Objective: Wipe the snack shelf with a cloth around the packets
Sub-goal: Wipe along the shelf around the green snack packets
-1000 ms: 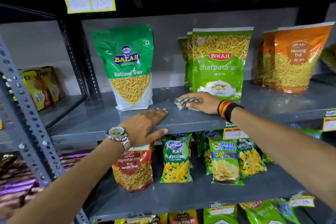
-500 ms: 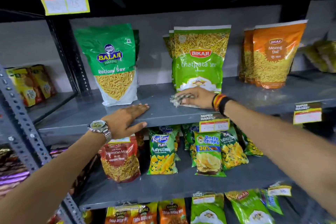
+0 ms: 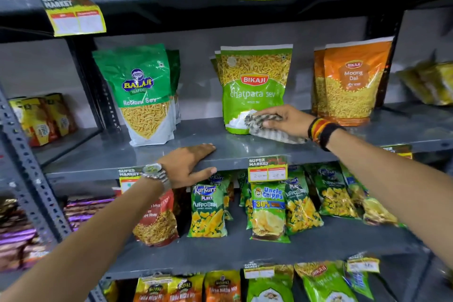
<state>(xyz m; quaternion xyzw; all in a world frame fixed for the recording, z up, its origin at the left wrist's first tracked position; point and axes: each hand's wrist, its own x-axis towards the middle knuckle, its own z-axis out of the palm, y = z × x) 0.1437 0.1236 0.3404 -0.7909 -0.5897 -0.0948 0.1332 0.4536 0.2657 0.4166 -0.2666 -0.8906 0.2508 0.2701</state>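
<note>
Gripping a grey-and-white checked cloth (image 3: 272, 127), the right hand (image 3: 285, 120) is seen on the grey snack shelf (image 3: 98, 159), its fingers curled over the bunched fabric. The cloth is pressed against the shelf surface and touches the lower front of the green Chatpata Sev packet (image 3: 255, 86), which is stood upright with more of the same kind behind it. A red, yellow and black band is worn at the right wrist. The left hand (image 3: 188, 164) is laid flat on the front edge of the same shelf, fingers extended and held together, thumb hooked under the lip; nothing is held in it. A metal watch (image 3: 155, 171) is worn on that wrist. To the left, well apart from the cloth, the green Ratlami Sev packet (image 3: 139, 91) is stood upright, and to the right the orange Moong Dal packet (image 3: 353, 81) is placed just beside the Chatpata Sev stack. A price label (image 3: 267, 168) is fixed to the shelf edge below the cloth, and smaller snack bags are arranged on the shelf beneath
</note>
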